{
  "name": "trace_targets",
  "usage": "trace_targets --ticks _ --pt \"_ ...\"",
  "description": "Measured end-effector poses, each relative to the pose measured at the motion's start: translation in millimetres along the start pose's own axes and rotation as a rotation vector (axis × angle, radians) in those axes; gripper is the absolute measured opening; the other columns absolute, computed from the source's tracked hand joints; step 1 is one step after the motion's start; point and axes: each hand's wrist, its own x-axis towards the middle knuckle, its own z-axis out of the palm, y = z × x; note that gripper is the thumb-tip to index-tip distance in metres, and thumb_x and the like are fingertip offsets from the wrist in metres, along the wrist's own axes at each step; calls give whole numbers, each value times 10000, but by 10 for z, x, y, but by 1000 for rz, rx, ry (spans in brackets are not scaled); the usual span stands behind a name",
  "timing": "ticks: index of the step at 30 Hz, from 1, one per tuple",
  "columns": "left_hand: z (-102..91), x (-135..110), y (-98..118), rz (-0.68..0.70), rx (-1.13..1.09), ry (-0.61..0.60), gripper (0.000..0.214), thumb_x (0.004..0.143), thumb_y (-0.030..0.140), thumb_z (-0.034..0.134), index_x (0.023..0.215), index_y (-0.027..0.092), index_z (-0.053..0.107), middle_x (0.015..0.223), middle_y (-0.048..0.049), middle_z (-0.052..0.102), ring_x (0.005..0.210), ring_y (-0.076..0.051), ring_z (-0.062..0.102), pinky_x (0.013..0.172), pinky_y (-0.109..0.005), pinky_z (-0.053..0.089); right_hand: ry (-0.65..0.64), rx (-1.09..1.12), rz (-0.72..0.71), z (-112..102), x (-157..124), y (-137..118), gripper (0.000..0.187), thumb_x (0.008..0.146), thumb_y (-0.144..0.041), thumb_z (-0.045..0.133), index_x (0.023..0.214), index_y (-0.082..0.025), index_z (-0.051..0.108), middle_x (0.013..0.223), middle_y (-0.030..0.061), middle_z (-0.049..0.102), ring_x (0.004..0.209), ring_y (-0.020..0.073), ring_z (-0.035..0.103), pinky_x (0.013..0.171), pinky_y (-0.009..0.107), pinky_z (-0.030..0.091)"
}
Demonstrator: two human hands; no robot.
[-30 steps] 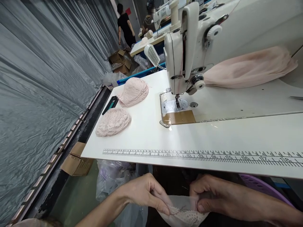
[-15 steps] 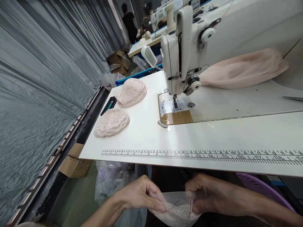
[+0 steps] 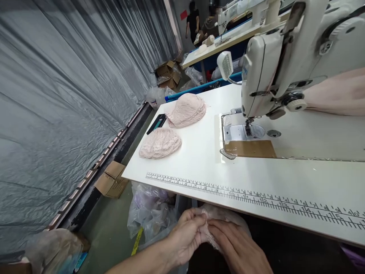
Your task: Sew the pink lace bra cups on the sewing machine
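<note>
Below the table's front edge, my left hand (image 3: 186,238) and my right hand (image 3: 235,247) are both closed on one pale pink lace piece (image 3: 225,217), fingertips close together. On the white table (image 3: 199,167) lie two stacks of pink lace cups, one nearer (image 3: 160,143) and one farther (image 3: 186,110). The white sewing machine (image 3: 285,64) stands to the right, its needle over the metal plate (image 3: 242,133). Neither hand touches the table.
A printed ruler (image 3: 256,198) runs along the table's front edge. A dark phone (image 3: 156,123) lies beside the lace stacks. Plastic bags (image 3: 151,209) and a cardboard box (image 3: 111,179) sit on the floor at left. Grey plastic sheeting (image 3: 57,95) hangs left. Two people stand far back.
My hands have drawn closer together, bunching the lace piece and lifting it toward the table edge. The view has swung left, so the machine sits farther right.
</note>
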Motion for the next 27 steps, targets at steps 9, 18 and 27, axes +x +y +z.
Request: trace_targets --ticks 9,18,27 --pt "-157 -222 182 199 662 -149 625 629 123 684 1217 182 477 1186 -96 532 1094 -215 498 922 -314 388 -438 1037 802 -463 134 229 349 830 -521 544 804 -198 675 733 5 651 692 176 595 642 246 467" --pt "-55 -148 174 185 731 -278 200 662 303 715 717 112 691 634 2 593 609 -96 493 569 -186 374 -543 1135 829 -566 7 317 394 791 -575 574 766 -188 648 694 -1 548 683 156 485 664 270 383" --pt "-7 -177 248 180 853 -346 236 762 304 613 775 94 721 591 7 570 557 -76 446 528 -167 348 -689 1170 769 -613 55 337 404 801 -568 566 773 -167 615 673 -24 443 644 123 384 592 233 306"
